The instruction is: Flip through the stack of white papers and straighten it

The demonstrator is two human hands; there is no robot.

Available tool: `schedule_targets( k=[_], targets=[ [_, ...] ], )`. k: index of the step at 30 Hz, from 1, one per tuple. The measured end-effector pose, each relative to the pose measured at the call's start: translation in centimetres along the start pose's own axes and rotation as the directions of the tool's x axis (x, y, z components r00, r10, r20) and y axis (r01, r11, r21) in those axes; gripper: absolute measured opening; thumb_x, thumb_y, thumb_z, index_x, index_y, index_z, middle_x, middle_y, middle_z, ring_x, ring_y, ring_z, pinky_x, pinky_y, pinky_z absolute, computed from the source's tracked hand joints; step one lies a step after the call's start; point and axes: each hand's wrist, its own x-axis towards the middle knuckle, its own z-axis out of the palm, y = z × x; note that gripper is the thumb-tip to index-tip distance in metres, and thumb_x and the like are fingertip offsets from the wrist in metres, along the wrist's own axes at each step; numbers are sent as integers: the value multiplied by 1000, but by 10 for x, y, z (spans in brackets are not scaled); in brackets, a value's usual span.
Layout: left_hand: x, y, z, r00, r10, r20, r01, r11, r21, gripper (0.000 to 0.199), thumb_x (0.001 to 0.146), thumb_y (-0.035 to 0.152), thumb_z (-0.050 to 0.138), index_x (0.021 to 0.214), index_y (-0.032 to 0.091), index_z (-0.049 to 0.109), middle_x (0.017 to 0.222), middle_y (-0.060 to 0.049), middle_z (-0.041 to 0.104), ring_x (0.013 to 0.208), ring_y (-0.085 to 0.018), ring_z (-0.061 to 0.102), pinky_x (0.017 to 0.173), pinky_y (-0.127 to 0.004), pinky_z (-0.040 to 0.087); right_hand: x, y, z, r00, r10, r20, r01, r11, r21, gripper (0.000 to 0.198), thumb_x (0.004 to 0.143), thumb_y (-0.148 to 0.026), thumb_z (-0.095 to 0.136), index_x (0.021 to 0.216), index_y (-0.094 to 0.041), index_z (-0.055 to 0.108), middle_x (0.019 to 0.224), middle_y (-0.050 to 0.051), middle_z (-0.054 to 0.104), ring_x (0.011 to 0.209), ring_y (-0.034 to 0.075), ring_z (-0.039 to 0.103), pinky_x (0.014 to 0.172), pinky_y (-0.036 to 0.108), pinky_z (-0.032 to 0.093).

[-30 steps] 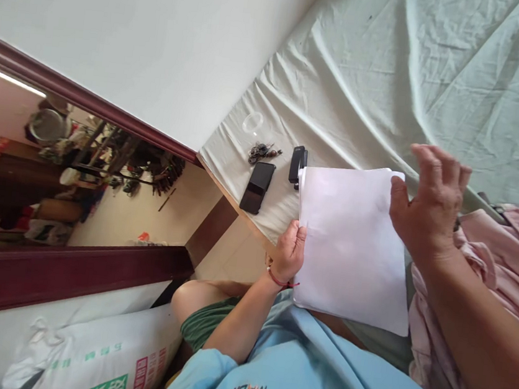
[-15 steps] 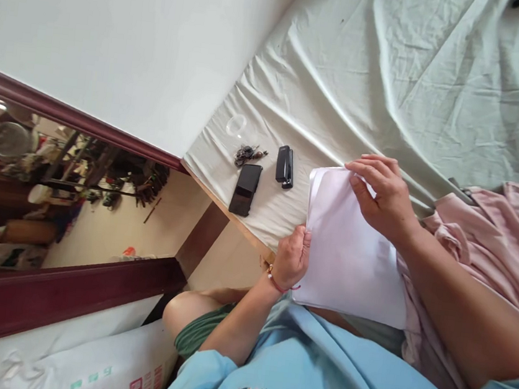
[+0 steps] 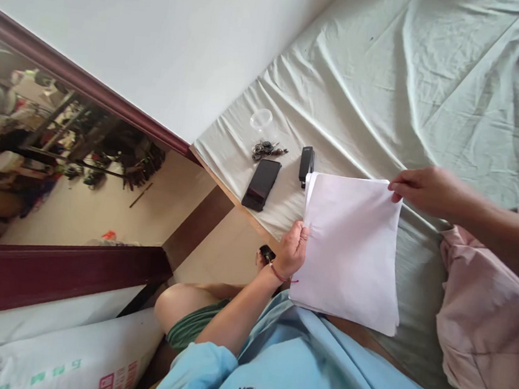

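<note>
While left hand [image 3: 291,249] grips edge, papers [image 3: 350,255] between; right hand [image 3: 422,187] pinching corner

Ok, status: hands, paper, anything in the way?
Left hand gripping paper by its left edge. Right hand pinching top right corner. Nothing lying on top; stapler close by top left corner.

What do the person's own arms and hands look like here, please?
The left hand is ungloved, with a thin red cord bracelet at the wrist, one end hanging loose. A light blue sleeve covers that upper arm. The right hand is also ungloved, its forearm uncovered; no sleeve shows there.
</note>
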Motion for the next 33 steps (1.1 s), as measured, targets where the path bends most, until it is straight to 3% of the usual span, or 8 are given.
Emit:
schedule_targets(
  k=[1,3,5,7,10,14,21,33],
  targets=[
    [-1,1,0,1000,-16,5,16,1000,-15,39,109,55,34,88,25,45,72,1,52,64,-16,51,66,-31,41,2,-10,-5,1000,12,-4,-13,992,-124,18,86,-23,66,70,-24,74,66,2,70,58,19,58,66,39,47],
    [-1,3,0,999,-41,8,42,998,-36,40,109,57,33,89,25,45,73,1,52,65,-17,52,66,-32,41,4,-38,-7,984,-131,-124,108,978,-179,17,91,-25,63,89,-23,80,75,5,73,67,22,61,69,40,48],
    [-2,5,-1,998,-55,6,55,998,-33,40,108,58,33,89,25,44,72,0,52,64,-18,52,65,-33,41,5,-66,1,902,-388,-188,369,920,-129,26,97,-28,57,99,-18,81,89,11,76,90,27,66,83,42,51],
    [-3,4,-3,998,-60,22,60,998,-15,41,109,58,31,89,25,45,72,-1,53,65,-19,53,65,-34,41,8,-84,17,799,-549,-246,542,834,-100,35,103,-33,49,96,-18,80,98,12,77,103,30,65,93,46,51],
    [-3,2,-3,997,-70,41,69,997,19,42,109,58,29,90,25,46,77,-3,59,69,-20,57,68,-35,45,13,-91,40,724,-626,-290,646,763,-34,36,105,-38,49,101,-21,80,105,11,77,112,31,64,100,49,50],
    [-4,-5,2,997,-82,10,81,995,61,44,109,58,26,95,24,50,86,-7,64,77,-22,61,76,-39,50,17,-78,49,669,-677,-308,714,700,13,31,103,-41,53,110,-25,79,108,10,77,119,32,63,102,51,50],
    [-6,-2,2,999,-52,13,52,998,43,42,110,55,30,92,24,51,78,-4,60,69,-21,59,69,-36,49,22,-57,70,762,-576,-297,568,814,-121,25,101,-35,57,112,-29,78,107,10,75,117,35,59,96,56,46],
    [-8,1,1,1000,23,-13,-24,998,-54,38,110,52,35,105,21,57,83,-5,67,71,-19,63,68,-32,50,24,-58,81,768,-565,-300,583,812,-38,28,102,-31,54,95,-28,81,96,7,77,111,32,59,94,52,44]
  ],
)
